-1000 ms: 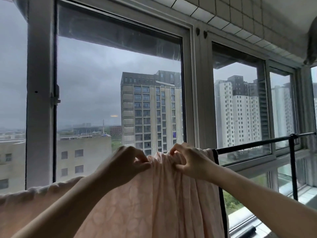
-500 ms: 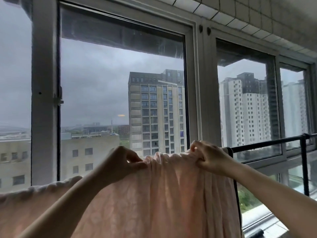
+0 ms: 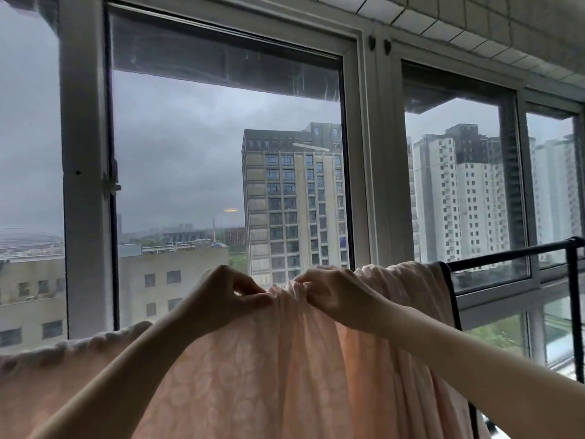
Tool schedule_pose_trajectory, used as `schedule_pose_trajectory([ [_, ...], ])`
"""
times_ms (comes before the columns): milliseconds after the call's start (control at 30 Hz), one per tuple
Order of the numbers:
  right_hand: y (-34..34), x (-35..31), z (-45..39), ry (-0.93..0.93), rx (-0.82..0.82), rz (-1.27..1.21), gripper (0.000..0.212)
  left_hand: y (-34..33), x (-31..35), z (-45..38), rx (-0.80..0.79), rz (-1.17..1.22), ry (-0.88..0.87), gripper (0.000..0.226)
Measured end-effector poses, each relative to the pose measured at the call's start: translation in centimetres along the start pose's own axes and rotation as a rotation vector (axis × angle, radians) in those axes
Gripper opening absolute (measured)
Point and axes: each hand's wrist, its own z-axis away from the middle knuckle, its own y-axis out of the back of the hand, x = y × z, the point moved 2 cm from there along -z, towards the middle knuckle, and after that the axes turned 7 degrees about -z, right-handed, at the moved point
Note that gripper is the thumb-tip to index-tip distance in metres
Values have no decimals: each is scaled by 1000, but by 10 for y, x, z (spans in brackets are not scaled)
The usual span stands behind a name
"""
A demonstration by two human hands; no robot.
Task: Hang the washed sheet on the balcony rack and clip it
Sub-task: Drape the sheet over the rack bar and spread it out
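- Head view: pale pink patterned sheet (image 3: pixel 285 369) draped over black balcony rack bar (image 3: pixel 506 253), hanging down across lower centre of frame.
- Top edge of sheet bunched into gathers between the two hands; flatter stretch runs right from there to a dark-trimmed side edge (image 3: pixel 451 299).
- Left hand (image 3: pixel 221 299) raised at sheet's top edge, thumb and forefinger pinching a fold of the fabric, other fingers curled in.
- Right hand (image 3: pixel 335 296) just right of the left, nearly touching it, fingers curled round the gathered top edge, grasping fabric.
- Both forearms reaching up from lower corners, bare.
- Bare part of rack bar visible only right of the sheet, running right to a black upright post (image 3: pixel 573 299) at frame edge; bar under the fabric hidden.
- Second pale cloth (image 3: pixel 63 353) at lower left, top edge lumpy, lower than the bunched part; same sheet or separate piece, cannot tell.
- No clip visible on sheet.
- Behind: white-framed windows (image 3: pixel 364 153), grey overcast sky, grey high-rise (image 3: pixel 291 201) centre, white tower blocks (image 3: pixel 459 191) right, low building (image 3: pixel 174 280) left.
- White tiled ceiling strip (image 3: pixel 474 30) top right.
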Motion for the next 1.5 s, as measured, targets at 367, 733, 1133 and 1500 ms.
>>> schedule_pose_trajectory([
  [367,41,56,10,-283,102,255,13,1,-11,-1,-41,62,81,41],
  [733,49,68,41,-245,43,283,42,-7,-20,-14,65,14,120,37],
  [1133,42,58,34,-185,126,111,19,-8,-20,-17,161,66,139,29],
  [1500,51,96,-15,-364,401,48,9,1,-25,-40,346,-10,258,22],
])
